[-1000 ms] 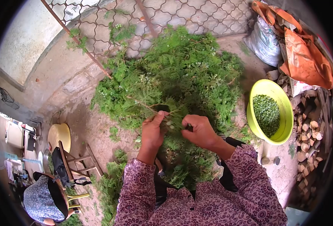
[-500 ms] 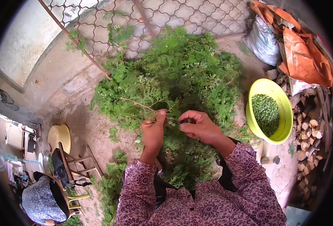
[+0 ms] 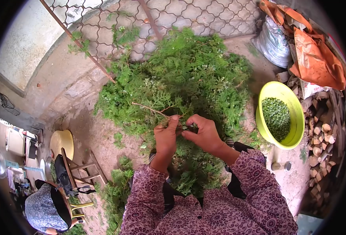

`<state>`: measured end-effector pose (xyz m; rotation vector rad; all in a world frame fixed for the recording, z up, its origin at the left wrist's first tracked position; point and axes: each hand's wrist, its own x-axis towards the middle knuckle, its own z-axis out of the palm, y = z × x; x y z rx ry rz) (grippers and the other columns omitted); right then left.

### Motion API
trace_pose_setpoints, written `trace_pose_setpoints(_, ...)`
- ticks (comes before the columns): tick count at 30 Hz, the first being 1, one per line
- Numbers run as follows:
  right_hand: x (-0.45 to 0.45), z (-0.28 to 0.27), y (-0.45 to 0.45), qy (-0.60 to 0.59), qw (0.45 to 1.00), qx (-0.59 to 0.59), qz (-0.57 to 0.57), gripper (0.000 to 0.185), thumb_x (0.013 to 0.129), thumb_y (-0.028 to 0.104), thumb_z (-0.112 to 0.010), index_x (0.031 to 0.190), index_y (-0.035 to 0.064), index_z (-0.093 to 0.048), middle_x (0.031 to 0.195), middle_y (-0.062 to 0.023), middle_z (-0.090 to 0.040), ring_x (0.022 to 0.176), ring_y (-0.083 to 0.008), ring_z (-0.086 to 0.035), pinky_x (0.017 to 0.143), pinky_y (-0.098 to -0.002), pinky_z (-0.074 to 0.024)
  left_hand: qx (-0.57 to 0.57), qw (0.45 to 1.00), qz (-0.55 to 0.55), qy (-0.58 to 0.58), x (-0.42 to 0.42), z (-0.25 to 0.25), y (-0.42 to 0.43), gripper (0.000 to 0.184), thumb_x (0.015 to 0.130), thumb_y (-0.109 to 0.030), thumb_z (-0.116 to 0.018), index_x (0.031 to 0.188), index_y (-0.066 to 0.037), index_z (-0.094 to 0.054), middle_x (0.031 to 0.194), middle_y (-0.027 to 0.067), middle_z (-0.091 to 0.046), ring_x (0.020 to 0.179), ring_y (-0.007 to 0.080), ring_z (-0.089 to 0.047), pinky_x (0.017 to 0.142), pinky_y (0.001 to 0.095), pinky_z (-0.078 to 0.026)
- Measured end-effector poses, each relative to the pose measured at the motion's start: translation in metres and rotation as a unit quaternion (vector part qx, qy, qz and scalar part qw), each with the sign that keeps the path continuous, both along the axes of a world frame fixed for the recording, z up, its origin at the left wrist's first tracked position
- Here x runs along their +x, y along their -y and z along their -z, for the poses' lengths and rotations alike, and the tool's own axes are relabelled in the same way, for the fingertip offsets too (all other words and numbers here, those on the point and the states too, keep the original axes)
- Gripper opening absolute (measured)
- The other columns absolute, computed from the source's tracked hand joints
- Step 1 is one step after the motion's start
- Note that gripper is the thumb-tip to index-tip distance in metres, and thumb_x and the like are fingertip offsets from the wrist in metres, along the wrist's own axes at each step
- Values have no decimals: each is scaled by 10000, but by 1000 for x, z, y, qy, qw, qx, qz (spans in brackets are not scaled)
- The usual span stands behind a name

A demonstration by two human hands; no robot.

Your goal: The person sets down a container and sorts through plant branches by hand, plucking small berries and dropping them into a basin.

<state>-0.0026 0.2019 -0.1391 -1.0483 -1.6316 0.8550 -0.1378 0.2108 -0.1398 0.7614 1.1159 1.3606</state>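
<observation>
My left hand (image 3: 166,140) is closed on the stem of a leafy evergreen twig (image 3: 148,107), whose bare brown end sticks out to the upper left. Right beside it, my right hand (image 3: 207,137) pinches thumb and forefinger together at the twig's near end, on a small pale green cone (image 3: 187,126) partly hidden by the fingers. Beneath and beyond both hands spreads a big heap of cut evergreen branches (image 3: 196,62), with bluish-green cones among the leaves. To the right stands a yellow-green basin (image 3: 299,129) holding many small green cones (image 3: 275,117).
Chopped firewood (image 3: 318,147) is stacked at the right, below an orange bag (image 3: 316,58) and a white sack (image 3: 275,45). A metal lattice (image 3: 204,15) borders the back. At left are a wooden frame (image 3: 88,166), a round yellowish lid-like object (image 3: 61,143) and another person (image 3: 47,207), bent over.
My two hands have come together. The right hand's fingers, apart from the twig before, now pinch at it. The left hand has shifted slightly right with the twig.
</observation>
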Motion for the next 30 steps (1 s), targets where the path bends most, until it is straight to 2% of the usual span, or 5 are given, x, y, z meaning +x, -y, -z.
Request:
trace_pose_setpoints(8,-2,-7,2,101,987,122,32,217,671,66,-649,812,13,-494,686,-131,-504,574,-294,-493,510,-319,-408,-24,999,5,43,0,-5,0,176,816,-182,-596,837,-7,-600,685,18,-534,587,108,-507,529,251,-463)
trace_pose_setpoints(15,3,-23,10,-76,992,-75,-65,121,733,70,-589,791,36,-488,685,-57,-509,540,-118,-479,435,-258,-362,-73,980,1,183,-12,10,-18,181,819,-180,-585,845,-1,-598,702,28,-538,660,137,-541,555,304,-492)
trace_pose_setpoints(19,22,-31,3,-407,809,-375,-199,147,796,163,-563,881,71,-487,728,-43,-523,501,-82,-415,384,-193,-281,-57,993,-28,99,-11,1,-12,175,817,-184,-591,835,-10,-605,690,26,-542,647,130,-541,566,300,-497)
trace_pose_setpoints(22,29,-37,-3,-503,743,-390,-207,191,833,224,-539,939,80,-472,737,-63,-522,466,-81,-385,371,-179,-237,13,1000,-23,7,-3,2,-7,176,815,-187,-600,833,-13,-611,690,24,-558,636,115,-540,566,286,-493)
trace_pose_setpoints(30,24,-19,-8,-289,907,-293,-89,115,816,161,-585,835,53,-548,677,-16,-533,501,-46,-443,382,-177,-290,162,983,12,-81,14,5,1,177,835,-154,-579,878,15,-611,710,6,-563,625,66,-487,581,204,-413)
